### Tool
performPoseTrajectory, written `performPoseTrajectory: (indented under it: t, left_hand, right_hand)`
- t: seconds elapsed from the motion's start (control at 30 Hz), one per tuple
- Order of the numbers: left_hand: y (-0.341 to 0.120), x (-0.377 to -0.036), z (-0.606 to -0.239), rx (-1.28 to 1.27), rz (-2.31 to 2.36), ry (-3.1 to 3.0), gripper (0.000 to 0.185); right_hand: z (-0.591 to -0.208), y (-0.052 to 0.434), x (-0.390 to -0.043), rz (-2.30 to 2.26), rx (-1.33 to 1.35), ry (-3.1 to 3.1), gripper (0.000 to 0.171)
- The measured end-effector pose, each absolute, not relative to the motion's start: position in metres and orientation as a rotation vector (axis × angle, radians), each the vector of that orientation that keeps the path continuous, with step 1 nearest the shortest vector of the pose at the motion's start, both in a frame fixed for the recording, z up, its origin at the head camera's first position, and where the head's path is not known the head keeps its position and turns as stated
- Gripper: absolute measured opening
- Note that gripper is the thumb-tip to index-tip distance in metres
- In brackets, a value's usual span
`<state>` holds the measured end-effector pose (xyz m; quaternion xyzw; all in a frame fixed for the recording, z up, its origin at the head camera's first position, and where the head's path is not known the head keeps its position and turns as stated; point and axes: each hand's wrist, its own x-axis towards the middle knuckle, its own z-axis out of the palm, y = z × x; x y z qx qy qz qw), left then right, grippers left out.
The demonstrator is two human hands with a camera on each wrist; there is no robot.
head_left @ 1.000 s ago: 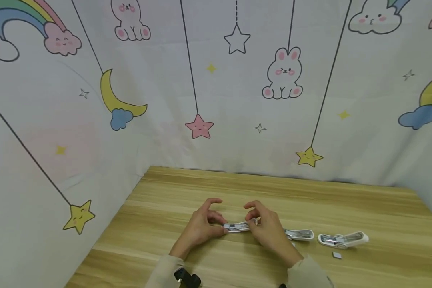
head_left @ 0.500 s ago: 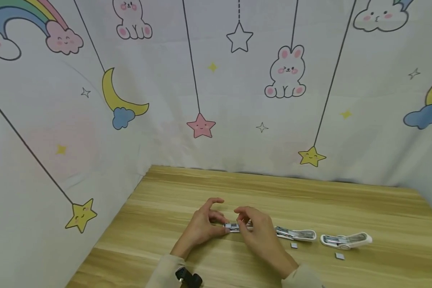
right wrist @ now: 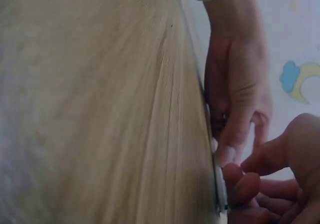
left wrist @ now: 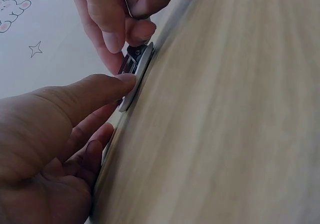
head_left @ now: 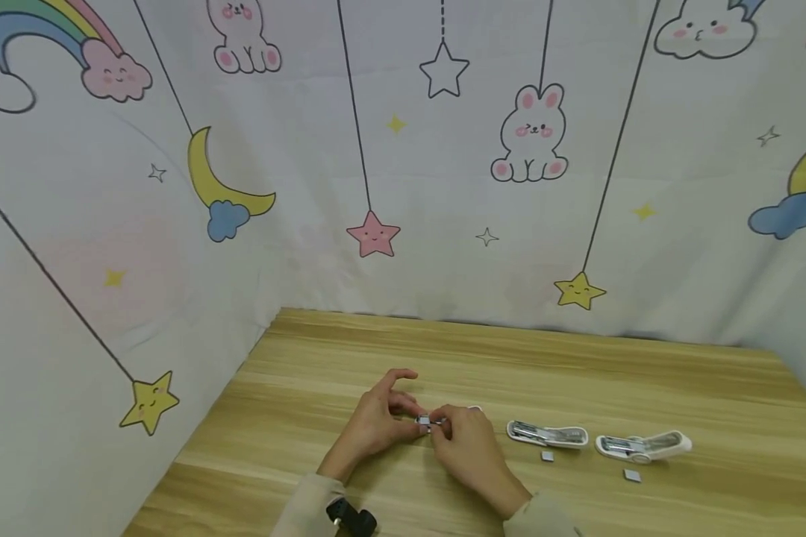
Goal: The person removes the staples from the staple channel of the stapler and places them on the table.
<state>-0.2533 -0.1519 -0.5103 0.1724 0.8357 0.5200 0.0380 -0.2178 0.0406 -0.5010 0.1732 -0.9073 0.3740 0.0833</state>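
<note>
A small white stapler [head_left: 425,421] with a metal staple channel lies opened out on the wooden table. My left hand [head_left: 369,432] grips its front end between thumb and fingers. In the left wrist view, the thumb presses along the pale base of the stapler [left wrist: 142,73]. The right hand [head_left: 468,446] has its thumb and fingertips together on the metal middle of the same stapler, covering most of its rear half. Fingertips of both hands nearly meet there. The right wrist view shows the right hand [right wrist: 295,169] with bent fingers close over the tabletop.
To the right lie two more opened white staplers, a nearer one [head_left: 548,435] and a farther one [head_left: 643,446]. A small grey staple block [head_left: 547,456] sits before the first, another staple block [head_left: 632,476] before the second. A patterned cloth [head_left: 443,283] closes off the back.
My right hand has moved left along the stapler, from its rear end to the metal middle, uncovering the neighbouring stapler and its staple block. The left hand has kept its grip.
</note>
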Motion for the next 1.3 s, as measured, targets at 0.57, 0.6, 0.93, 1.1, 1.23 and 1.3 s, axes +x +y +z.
performPoseTrajectory:
  t: [0.57,0.6,0.93,1.1,1.23,1.3]
  left_hand:
    - [-0.1552,-0.2553,-0.5100,0.520,1.551,2.588,0.084]
    - [-0.1554,-0.2554,-0.5101,0.522,1.551,2.588,0.083]
    - [-0.1545,-0.2554,-0.5115,0.529,1.548,2.603,0.081]
    - [-0.1542,-0.2549,-0.5111,0.514,1.555,2.594,0.081]
    - [-0.1542,-0.2541,-0.5105,0.509,1.551,2.592,0.081]
    - [-0.1539,-0.2537,-0.5101,0.510,1.545,2.595,0.082]
  right_hand:
    - [-0.5007,0.0344,-0.2157,1.160,0.488,-2.679,0.015]
    - [-0.5012,0.0336,-0.2163,1.156,0.483,-2.681,0.014]
    - [-0.5012,0.0307,-0.2227,1.178,0.470,-2.693,0.015]
    - [-0.4973,0.0316,-0.2236,1.106,0.520,-2.716,0.010]
    - [-0.4957,0.0313,-0.2232,1.020,0.555,-2.719,0.009]
    - [-0.4953,0.0312,-0.2231,0.986,0.560,-2.718,0.009]
